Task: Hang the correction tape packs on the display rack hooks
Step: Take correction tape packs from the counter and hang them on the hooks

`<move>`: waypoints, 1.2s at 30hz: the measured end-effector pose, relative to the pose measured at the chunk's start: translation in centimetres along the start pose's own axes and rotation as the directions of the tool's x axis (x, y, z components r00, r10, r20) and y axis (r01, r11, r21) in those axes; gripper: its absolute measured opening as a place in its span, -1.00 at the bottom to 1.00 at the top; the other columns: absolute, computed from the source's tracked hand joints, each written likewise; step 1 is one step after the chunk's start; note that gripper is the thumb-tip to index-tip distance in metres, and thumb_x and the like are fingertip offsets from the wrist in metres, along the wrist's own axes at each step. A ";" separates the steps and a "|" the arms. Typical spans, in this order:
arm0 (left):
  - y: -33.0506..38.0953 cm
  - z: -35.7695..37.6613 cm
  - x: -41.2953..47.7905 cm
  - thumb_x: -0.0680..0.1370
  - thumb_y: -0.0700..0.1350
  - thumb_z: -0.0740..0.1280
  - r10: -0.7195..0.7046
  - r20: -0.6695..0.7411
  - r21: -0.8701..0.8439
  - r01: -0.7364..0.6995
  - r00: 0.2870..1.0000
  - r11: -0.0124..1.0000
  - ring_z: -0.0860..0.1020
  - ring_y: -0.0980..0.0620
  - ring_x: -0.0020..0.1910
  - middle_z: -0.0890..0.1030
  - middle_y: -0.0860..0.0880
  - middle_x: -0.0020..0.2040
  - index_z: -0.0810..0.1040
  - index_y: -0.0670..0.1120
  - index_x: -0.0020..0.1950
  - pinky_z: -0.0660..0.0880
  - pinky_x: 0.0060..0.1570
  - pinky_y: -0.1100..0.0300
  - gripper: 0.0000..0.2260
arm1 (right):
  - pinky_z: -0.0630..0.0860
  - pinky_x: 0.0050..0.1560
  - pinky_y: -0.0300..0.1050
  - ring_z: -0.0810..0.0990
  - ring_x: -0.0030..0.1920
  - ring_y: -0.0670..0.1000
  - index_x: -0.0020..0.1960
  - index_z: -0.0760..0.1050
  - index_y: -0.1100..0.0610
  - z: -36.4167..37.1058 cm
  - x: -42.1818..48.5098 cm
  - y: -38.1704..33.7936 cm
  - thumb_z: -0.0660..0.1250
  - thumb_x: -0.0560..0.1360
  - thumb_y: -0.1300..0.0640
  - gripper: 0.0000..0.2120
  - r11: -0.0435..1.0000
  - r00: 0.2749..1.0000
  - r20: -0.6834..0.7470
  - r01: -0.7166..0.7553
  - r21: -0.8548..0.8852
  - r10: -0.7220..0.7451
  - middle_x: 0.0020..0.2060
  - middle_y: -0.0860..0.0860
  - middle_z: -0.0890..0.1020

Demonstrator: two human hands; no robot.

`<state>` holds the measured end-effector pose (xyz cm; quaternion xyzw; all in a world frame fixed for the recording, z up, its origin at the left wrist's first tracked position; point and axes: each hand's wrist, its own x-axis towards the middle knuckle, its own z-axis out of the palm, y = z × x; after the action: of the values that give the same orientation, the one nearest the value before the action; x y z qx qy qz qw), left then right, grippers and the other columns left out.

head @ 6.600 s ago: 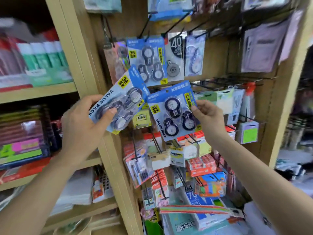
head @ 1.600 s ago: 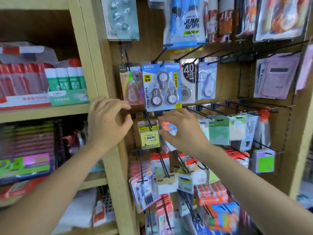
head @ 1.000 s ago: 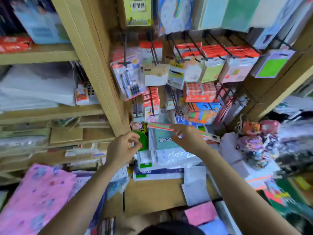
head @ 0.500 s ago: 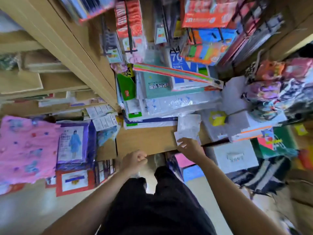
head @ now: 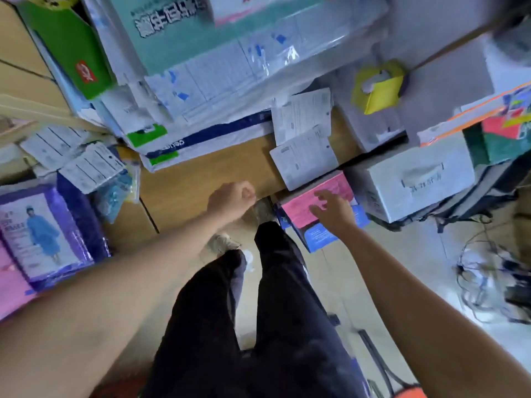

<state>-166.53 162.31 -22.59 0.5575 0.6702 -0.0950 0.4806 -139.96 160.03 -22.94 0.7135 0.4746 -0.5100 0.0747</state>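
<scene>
Cluttered wooden table [head: 218, 168], seen from above. Left grip [head: 232, 199] is curled closed, empty; right grip [head: 333, 209] spreads its fingers over a pink box [head: 298, 205]. No correction tape packs or hooks show. Risk: loose white cards [head: 304, 159] just beyond the right grip may be brushed off.

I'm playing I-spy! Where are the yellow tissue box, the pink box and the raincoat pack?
yellow tissue box [head: 382, 94]: head view, on its bright yellow side.
pink box [head: 298, 209]: head view, on its bare pink top.
raincoat pack [head: 43, 234]: head view, on the blue raincoat picture.
</scene>
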 end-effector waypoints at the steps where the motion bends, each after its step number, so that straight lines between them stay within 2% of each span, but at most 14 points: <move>1: 0.2 0.4 2.1 0.60 0.00 0.32 0.019 -0.034 0.038 -0.017 0.999 0.999 0.62 0.02 -0.03 0.66 0.12 0.03 0.61 0.07 0.09 0.56 -0.05 0.12 -0.88 | 0.46 -0.16 -0.27 0.61 0.05 0.00 0.36 0.48 0.04 0.3 0.8 0.7 0.39 0.55 0.06 -0.61 0.999 1.000 -0.026 -0.009 0.037 0.010 0.22 0.00 0.62; 3: 0.8 1.3 5.9 0.60 0.03 0.31 0.036 -0.110 0.080 -0.028 0.993 0.996 0.64 0.00 0.02 0.68 0.12 0.06 0.60 0.08 0.13 0.59 0.00 0.07 -0.85 | 0.48 -0.28 -0.31 0.60 -0.02 -0.07 0.31 0.53 0.06 0.9 2.2 1.9 0.40 0.54 0.08 -0.65 0.993 0.997 -0.076 -0.014 0.121 0.023 0.14 -0.01 0.65; 6: 2.0 3.4 10.9 0.60 0.04 0.33 0.062 -0.185 0.061 -0.052 0.981 0.997 0.58 -0.02 0.20 0.62 0.07 0.23 0.51 0.04 0.33 0.54 0.10 0.06 -0.69 | 0.62 -0.02 -0.12 0.64 -0.08 -0.09 0.24 0.57 0.08 1.9 3.2 3.2 0.44 0.51 0.07 -0.69 0.957 0.989 -0.138 -0.011 0.289 0.053 0.00 -0.06 0.67; 9: 3.1 5.5 14.1 0.58 0.03 0.37 0.029 -0.166 -0.067 -0.040 0.986 0.997 0.51 -0.03 0.27 0.52 0.01 0.37 0.40 -0.01 0.46 0.46 0.10 0.11 -0.54 | 0.62 0.00 -0.14 0.66 -0.07 -0.11 0.26 0.56 0.03 2.5 3.3 3.9 0.47 0.48 0.03 -0.64 0.880 0.979 -0.172 -0.018 0.474 0.113 0.01 -0.07 0.69; 12: 2.9 7.0 15.3 0.56 -0.05 0.40 0.004 -0.200 -0.201 -0.045 0.980 0.978 0.54 0.02 0.11 0.55 0.04 0.18 0.48 -0.04 0.37 0.49 0.06 0.13 -0.62 | 0.63 -0.02 -0.15 0.68 -0.03 -0.06 0.27 0.55 0.00 3.1 3.1 4.1 0.50 0.47 0.04 -0.61 0.719 0.966 -0.178 -0.013 0.695 0.189 0.05 -0.04 0.69; 15: 2.5 7.5 14.8 0.53 -0.14 0.41 -0.015 -0.306 -0.286 -0.076 0.952 0.955 0.59 0.02 0.06 0.64 0.00 0.07 0.61 -0.10 0.15 0.57 0.11 0.03 -0.80 | 0.64 -0.02 -0.08 0.70 0.03 0.07 0.26 0.56 0.06 3.2 3.1 3.7 0.52 0.45 0.08 -0.61 0.569 0.948 -0.175 -0.006 0.822 0.264 0.05 0.01 0.70; 18: 2.8 7.4 13.1 0.50 -0.21 0.42 0.027 -0.330 -0.354 -0.150 0.943 0.923 0.60 0.09 -0.03 0.67 0.02 -0.02 0.64 -0.13 0.02 0.59 0.02 0.12 -0.89 | 0.65 0.04 0.01 0.69 0.07 0.11 0.27 0.54 0.10 3.2 3.6 2.9 0.54 0.44 0.08 -0.56 0.503 0.940 -0.157 -0.017 0.864 0.302 0.07 0.03 0.70; 20: 3.0 7.2 11.4 0.50 -0.21 0.43 0.102 -0.323 -0.373 -0.225 0.941 0.900 0.59 0.19 -0.12 0.66 0.06 -0.08 0.64 -0.12 -0.02 0.57 -0.07 0.23 -0.92 | 0.65 0.08 0.05 0.68 0.10 0.11 0.30 0.52 0.11 3.2 3.9 2.2 0.55 0.43 0.07 -0.52 0.471 0.943 -0.145 -0.015 0.882 0.301 0.12 0.05 0.67; 22: 3.0 7.3 9.7 0.51 -0.22 0.44 0.184 -0.305 -0.388 -0.298 0.935 0.872 0.59 0.26 -0.17 0.67 0.07 -0.12 0.65 -0.11 -0.03 0.57 -0.10 0.25 -0.93 | 0.64 0.10 0.05 0.66 0.14 0.06 0.33 0.50 0.07 3.1 4.1 1.3 0.55 0.42 0.06 -0.49 0.432 0.945 -0.136 -0.006 0.902 0.297 0.17 0.06 0.63; 25: 2.8 8.3 7.4 0.52 -0.19 0.43 0.299 -0.307 -0.349 -0.400 0.903 0.848 0.65 0.16 -0.18 0.69 0.06 -0.14 0.66 -0.11 -0.04 0.61 -0.12 0.09 -0.95 | 0.65 0.09 0.06 0.64 0.18 0.03 0.39 0.45 0.08 3.0 4.4 0.0 0.55 0.42 0.06 -0.42 0.366 0.942 -0.124 0.002 0.930 0.311 0.22 0.09 0.60; 27: 2.8 9.2 6.2 0.53 -0.18 0.43 0.388 -0.309 -0.290 -0.475 0.868 0.831 0.66 0.10 -0.20 0.67 0.03 -0.13 0.66 -0.12 -0.04 0.61 -0.18 0.05 -0.95 | 0.66 0.06 0.07 0.65 0.15 0.05 0.41 0.42 0.11 3.2 4.6 -0.5 0.56 0.42 0.07 -0.38 0.331 0.932 -0.120 0.001 0.944 0.341 0.22 0.12 0.59; 30: 2.7 10.5 4.9 0.54 -0.18 0.43 0.513 -0.287 -0.180 -0.571 0.809 0.801 0.64 0.06 -0.23 0.63 0.03 -0.11 0.66 -0.12 -0.02 0.60 -0.24 0.05 -0.95 | 0.67 0.02 0.10 0.68 0.04 0.10 0.31 0.44 0.15 3.5 4.7 -0.6 0.56 0.41 0.14 -0.47 0.274 0.906 -0.111 -0.005 0.962 0.408 0.16 0.19 0.61; 34: 2.3 11.1 4.8 0.55 -0.16 0.45 0.641 -0.259 -0.032 -0.669 0.723 0.742 0.62 0.05 -0.25 0.65 0.04 -0.10 0.70 -0.10 -0.02 0.55 -0.33 0.05 -0.94 | 0.68 -0.11 0.06 0.66 -0.13 0.11 0.17 0.46 0.22 3.5 4.8 0.5 0.48 0.46 0.31 -0.67 0.332 0.849 -0.132 -0.054 0.942 0.512 -0.11 0.14 0.65; 36: 2.5 10.8 4.8 0.55 -0.13 0.45 0.698 -0.223 0.009 -0.715 0.680 0.699 0.63 0.07 -0.25 0.67 0.05 -0.10 0.71 -0.08 0.00 0.54 -0.35 0.06 -0.92 | 0.67 -0.18 0.01 0.66 -0.15 0.13 0.15 0.48 0.24 3.5 4.9 1.1 0.45 0.47 0.33 -0.72 0.367 0.841 -0.143 -0.071 0.927 0.522 -0.14 0.15 0.65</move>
<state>-158.24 159.16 -30.77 0.7601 0.4530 0.1832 0.4283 -141.29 160.31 -28.89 0.8063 -0.0081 -0.4940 -0.3252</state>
